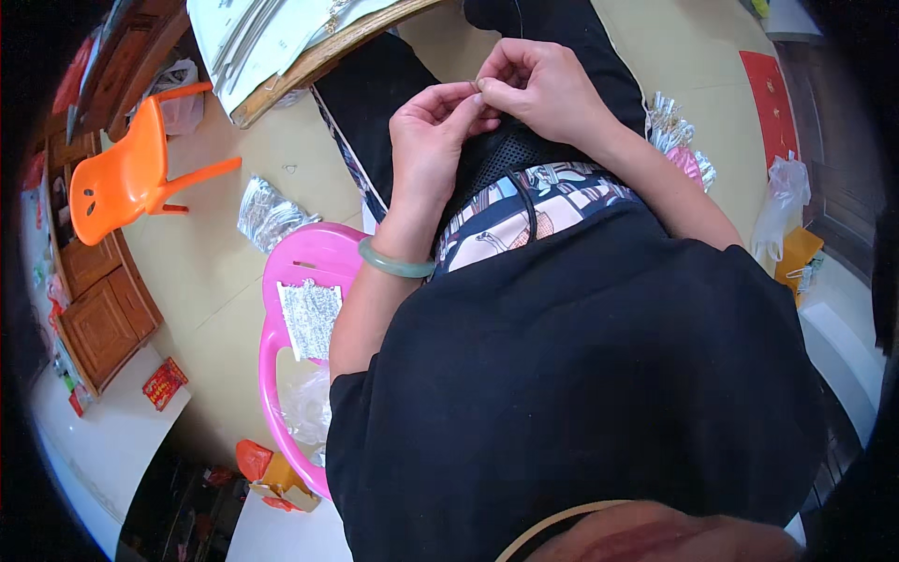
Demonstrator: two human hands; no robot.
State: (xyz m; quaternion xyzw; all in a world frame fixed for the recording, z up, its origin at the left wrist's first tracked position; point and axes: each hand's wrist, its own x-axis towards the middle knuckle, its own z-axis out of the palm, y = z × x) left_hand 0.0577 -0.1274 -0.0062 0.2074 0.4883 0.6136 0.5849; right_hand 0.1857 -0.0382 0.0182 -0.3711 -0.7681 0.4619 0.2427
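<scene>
Above my lap, my left hand (433,126) and my right hand (543,89) meet fingertip to fingertip. Both are closed in a pinch, thumbs against index fingers. Whatever sits between them is too small and too covered to name. A pale green bangle (393,259) circles my left wrist. Below the hands lie my dark trousers and a patterned cloth (538,211) with a black cord across it.
A wooden table (323,61) with papers and a small chain stands ahead. At left are an orange chair (126,173), a bag of silvery pieces (270,214) and a pink chair (272,375) bearing a card of silvery trim (311,318). More silvery bundles (667,126) lie right.
</scene>
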